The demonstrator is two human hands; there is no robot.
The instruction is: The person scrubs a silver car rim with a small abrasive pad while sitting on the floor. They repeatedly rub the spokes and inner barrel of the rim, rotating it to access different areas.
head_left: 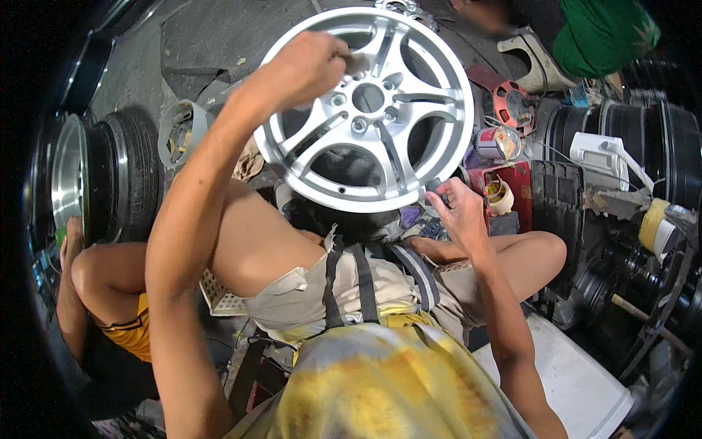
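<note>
- At the left of the frame, a black tyre (135,172) is standing upright.
- At upper centre, the left hand (318,66) is curling narrowly over the silver wheel rim (374,123); whether it is holding something, I cannot tell.
- The rim is occupying upper centre, its spoked face pointing toward the camera; its outline is appearing nearly round, so I cannot tell a long axis.
- Right of centre, the right hand (462,208) is bending its fingers beside the rim's lower-right edge; its grip I cannot tell.
</note>
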